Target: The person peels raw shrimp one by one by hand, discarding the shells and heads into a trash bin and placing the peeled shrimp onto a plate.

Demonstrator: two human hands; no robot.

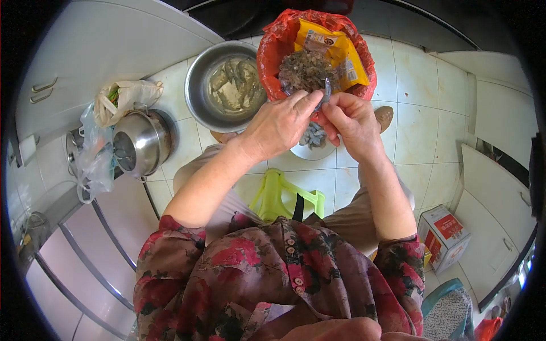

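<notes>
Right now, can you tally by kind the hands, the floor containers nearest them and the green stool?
Left hand and right hand: 2
Basin: 1
Red-lined bin: 1
White dish: 1
Green stool: 1
Total: 6

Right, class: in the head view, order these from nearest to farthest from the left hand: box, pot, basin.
1. Basin: beside the left hand, ahead and left.
2. Pot: farther left.
3. Box: across on the right, by the cabinets.
</notes>
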